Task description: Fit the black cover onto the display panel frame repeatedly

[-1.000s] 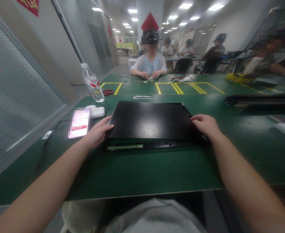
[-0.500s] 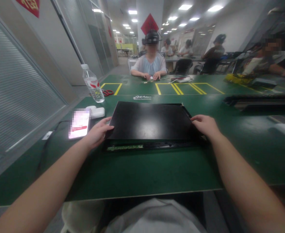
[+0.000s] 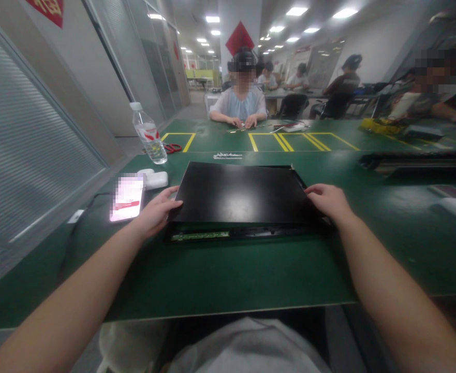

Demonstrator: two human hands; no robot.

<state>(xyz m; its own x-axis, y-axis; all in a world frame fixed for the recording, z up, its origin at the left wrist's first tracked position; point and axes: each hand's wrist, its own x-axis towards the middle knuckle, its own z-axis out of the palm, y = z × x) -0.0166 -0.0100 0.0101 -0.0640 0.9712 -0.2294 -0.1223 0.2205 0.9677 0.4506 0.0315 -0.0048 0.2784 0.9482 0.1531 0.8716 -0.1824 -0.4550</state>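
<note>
A flat black display panel (image 3: 239,194) lies slightly askew over a shallow black frame (image 3: 274,231) on the green table. Along the near side of the frame, below the panel's edge, a green circuit board strip (image 3: 200,235) shows. My left hand (image 3: 158,211) grips the panel's left edge, thumb on top and fingers partly hidden beneath. At the right edge, my right hand (image 3: 328,202) pinches the panel between thumb and fingers; its fingertips are partly hidden. The frame's far right corner pokes out behind the panel.
Left of the panel are a lit phone (image 3: 127,198), a white earbud case (image 3: 156,180), a water bottle (image 3: 150,135) and red-handled scissors (image 3: 173,148). Small white pieces (image 3: 228,156) lie beyond the panel. A person (image 3: 238,101) sits opposite. Long black parts (image 3: 417,166) lie at right.
</note>
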